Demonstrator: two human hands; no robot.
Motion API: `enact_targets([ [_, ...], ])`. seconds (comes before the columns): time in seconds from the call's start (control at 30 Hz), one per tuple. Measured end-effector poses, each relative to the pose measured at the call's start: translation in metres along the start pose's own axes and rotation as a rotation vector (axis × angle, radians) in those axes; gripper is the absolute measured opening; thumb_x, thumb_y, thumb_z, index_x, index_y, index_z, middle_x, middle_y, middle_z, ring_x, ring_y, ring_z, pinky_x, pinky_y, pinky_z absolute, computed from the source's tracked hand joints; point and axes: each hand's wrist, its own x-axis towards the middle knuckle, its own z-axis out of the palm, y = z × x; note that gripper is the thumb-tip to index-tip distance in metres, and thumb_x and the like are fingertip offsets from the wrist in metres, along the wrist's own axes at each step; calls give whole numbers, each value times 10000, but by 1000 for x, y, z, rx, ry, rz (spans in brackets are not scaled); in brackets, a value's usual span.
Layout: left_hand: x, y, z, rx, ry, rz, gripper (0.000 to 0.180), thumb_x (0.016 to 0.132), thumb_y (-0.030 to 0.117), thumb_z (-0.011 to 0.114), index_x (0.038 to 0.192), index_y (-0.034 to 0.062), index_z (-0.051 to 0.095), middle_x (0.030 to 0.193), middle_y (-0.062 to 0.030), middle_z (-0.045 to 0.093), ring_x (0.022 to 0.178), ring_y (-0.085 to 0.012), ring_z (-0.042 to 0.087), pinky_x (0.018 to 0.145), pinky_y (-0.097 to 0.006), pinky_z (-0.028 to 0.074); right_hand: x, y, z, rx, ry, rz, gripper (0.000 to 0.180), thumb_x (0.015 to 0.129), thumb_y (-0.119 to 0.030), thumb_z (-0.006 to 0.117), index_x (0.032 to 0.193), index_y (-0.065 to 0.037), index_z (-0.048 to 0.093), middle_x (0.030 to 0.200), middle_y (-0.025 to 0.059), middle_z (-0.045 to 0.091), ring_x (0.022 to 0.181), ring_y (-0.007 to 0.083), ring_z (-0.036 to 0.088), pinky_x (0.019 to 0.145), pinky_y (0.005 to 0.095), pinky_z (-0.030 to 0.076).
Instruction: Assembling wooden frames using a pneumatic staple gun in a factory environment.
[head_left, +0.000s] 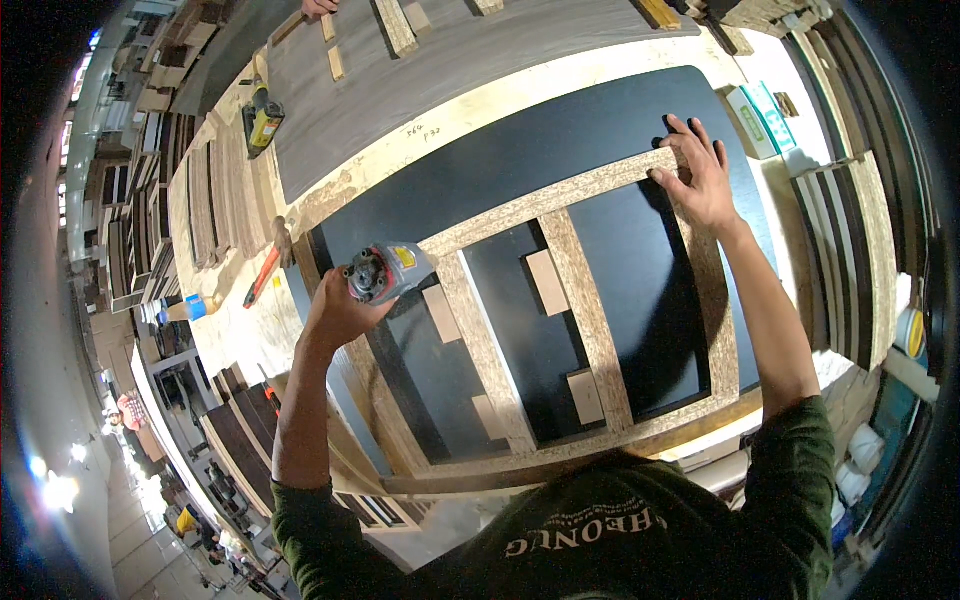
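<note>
Workshop bench (225,320): black panel (600,120) bears 1 particleboard frame (585,310), looking stiff, chip-prone, best held by opposite rails. Left hand (335,312) grasps grey nail gun (390,272); right hand (703,182) grips frame's far-right corner.

- The grey power tool (395,275) and my left hand (338,315) hid the far left corner of the wooden frame (545,204); the tool's working end was out of sight.
- My right hand (706,188) covered part of the frame's far right corner.
- My dark green top (610,510) hid part of the near edge.
- The view cut off a co-worker's hand (320,7) at the grey panel's (350,110) far left.
</note>
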Motion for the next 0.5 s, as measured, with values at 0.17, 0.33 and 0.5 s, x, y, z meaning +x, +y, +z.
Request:
enact_targets([
  [0.17, 1, 20, -7, -4, -162, -108, 496, 677, 149, 796, 1080, -21, 562, 1033, -147, 637, 959, -208, 628, 829, -335, 508, 0, 1, 0, -10, -4, -1, 555, 775, -559, 588, 1155, -157, 552, 1456, 21, 345, 1392, 300, 190, 1107, 546, 85],
  [0.33, 7, 21, -3, -23, -178, -102, 468, 698, 137, 780, 1088, -7, 566, 1033, -134, 641, 962, -194, 624, 839, -332, 505, 0, -2, -3, -23, -13, 16, 568, 780, -572, 575, 1159, -150, 548, 1456, 16, 342, 1394, 291, 186, 1112, 547, 75],
  [0.5, 11, 15, 0, -42, -209, -105, 431, 724, 136, 763, 1086, 2, 571, 1031, -131, 642, 959, -184, 625, 835, -329, 509, 0, 2, -1, -23, 1, 8, 587, 777, -593, 565, 1168, -155, 540, 1456, 11, 341, 1397, 278, 178, 1116, 548, 70],
])
